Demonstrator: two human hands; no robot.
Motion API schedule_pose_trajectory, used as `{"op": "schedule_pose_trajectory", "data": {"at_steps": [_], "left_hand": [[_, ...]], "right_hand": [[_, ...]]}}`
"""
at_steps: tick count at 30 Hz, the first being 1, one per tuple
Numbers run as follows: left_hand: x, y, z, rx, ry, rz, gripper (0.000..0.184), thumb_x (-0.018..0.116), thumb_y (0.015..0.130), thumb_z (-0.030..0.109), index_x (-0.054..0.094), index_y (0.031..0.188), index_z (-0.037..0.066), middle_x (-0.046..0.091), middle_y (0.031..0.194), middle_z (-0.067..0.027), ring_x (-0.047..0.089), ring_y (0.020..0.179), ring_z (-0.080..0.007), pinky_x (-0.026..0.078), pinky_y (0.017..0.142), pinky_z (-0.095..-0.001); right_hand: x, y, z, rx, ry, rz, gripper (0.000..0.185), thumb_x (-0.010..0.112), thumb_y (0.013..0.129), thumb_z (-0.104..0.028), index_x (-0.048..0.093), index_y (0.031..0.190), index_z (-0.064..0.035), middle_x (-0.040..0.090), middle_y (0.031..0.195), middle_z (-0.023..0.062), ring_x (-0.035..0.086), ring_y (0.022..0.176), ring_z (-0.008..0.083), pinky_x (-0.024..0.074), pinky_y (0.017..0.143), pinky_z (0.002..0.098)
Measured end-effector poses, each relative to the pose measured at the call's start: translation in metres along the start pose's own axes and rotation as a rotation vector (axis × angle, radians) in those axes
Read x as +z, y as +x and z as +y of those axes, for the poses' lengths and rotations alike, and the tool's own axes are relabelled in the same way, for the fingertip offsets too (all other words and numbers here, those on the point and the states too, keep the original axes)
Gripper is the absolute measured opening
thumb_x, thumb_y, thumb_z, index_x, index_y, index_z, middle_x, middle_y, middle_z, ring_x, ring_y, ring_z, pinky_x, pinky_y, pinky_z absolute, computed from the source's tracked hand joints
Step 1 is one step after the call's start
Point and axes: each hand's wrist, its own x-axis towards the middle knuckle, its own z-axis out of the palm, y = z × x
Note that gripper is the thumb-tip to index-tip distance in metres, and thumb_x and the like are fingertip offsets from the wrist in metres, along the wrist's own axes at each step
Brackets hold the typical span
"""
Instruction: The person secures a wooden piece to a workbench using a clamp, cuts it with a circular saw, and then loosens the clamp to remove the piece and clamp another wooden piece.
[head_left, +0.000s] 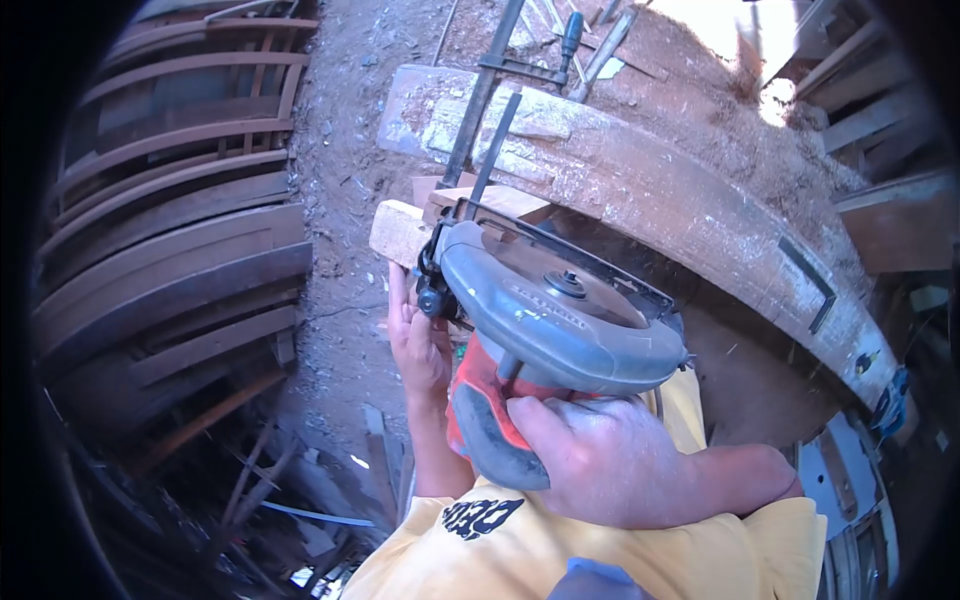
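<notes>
My right hand [610, 455] is wrapped round the rear handle of a circular saw [545, 310] with a red body and a grey blade guard. The saw lies tilted across the middle of the view, its blade disc showing beside the guard. My left hand [420, 345] is to the left of the saw, below a pale wooden block [400, 232]. One of its fingers points up to the block's lower edge; the others are slightly bent and partly hidden by the saw. Behind the saw's front lies a brown wooden piece [505, 200], mostly covered by the saw.
A long, dusty workbench [690, 190] curves behind the saw. A bar clamp [520, 68] with a blue handle stands at its far side. On the right of the bench lies a dark metal square [812, 285]. Stacked wooden frames [190, 225] fill the left; sawdust covers the ground.
</notes>
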Motion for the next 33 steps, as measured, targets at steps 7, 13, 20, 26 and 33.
{"op": "schedule_pose_trajectory", "data": {"at_steps": [7, 13, 20, 26, 33], "left_hand": [[-0.016, -0.001, -0.013, -0.012, -0.081, 0.019, 0.083, 0.055, 0.098, 0.008, 0.002, 0.162, -0.005, 0.056, 0.141, -0.0213, 0.064, 0.122, -0.0243, 0.053, 0.103, -0.0371], [-0.016, 0.002, -0.011, 0.0, -0.125, 0.006, 0.086, 0.057, 0.097, 0.008, 0.002, 0.162, -0.004, 0.058, 0.138, -0.0194, 0.065, 0.12, -0.023, 0.055, 0.1, -0.0359], [-0.02, 0.005, -0.011, -0.004, -0.12, 0.003, 0.085, 0.059, 0.099, 0.01, 0.003, 0.162, -0.004, 0.059, 0.135, -0.0179, 0.066, 0.115, -0.0215, 0.055, 0.098, -0.0343], [-0.022, 0.009, -0.011, 0.015, -0.073, 0.002, 0.081, 0.055, 0.102, 0.013, 0.003, 0.162, -0.004, 0.056, 0.142, -0.0209, 0.064, 0.121, -0.0237, 0.055, 0.1, -0.0365], [-0.03, 0.013, -0.013, 0.029, -0.08, 0.011, 0.081, 0.053, 0.104, 0.019, 0.002, 0.162, -0.005, 0.049, 0.15, -0.0243, 0.059, 0.13, -0.0292, 0.051, 0.106, -0.0414]], "right_hand": [[0.004, 0.003, 0.002, -0.069, -0.106, 0.089, 0.009, 0.062, 0.084, -0.011, 0.055, 0.088, -0.0059, 0.062, 0.067, 0.0089, 0.069, 0.057, 0.0226, 0.0542, 0.051, 0.0334], [-0.002, 0.009, -0.002, -0.016, -0.041, 0.006, 0.016, 0.064, 0.074, -0.004, 0.053, 0.085, -0.0048, 0.062, 0.067, 0.0128, 0.068, 0.061, 0.0307, 0.0546, 0.057, 0.041], [0.001, 0.015, -0.001, -0.053, -0.034, 0.008, 0.008, 0.061, 0.084, -0.008, 0.054, 0.085, -0.0044, 0.062, 0.065, 0.0122, 0.068, 0.056, 0.0268, 0.0547, 0.05, 0.0392], [-0.001, 0.02, -0.004, -0.038, -0.028, -0.02, 0.013, 0.063, 0.079, -0.006, 0.053, 0.086, -0.0046, 0.061, 0.066, 0.0131, 0.068, 0.059, 0.0298, 0.0547, 0.054, 0.0412], [0.004, 0.026, -0.004, -0.056, -0.012, -0.005, 0.02, 0.066, 0.073, -0.003, 0.051, 0.085, -0.0046, 0.059, 0.067, 0.0131, 0.067, 0.062, 0.031, 0.0541, 0.056, 0.0412]]}}
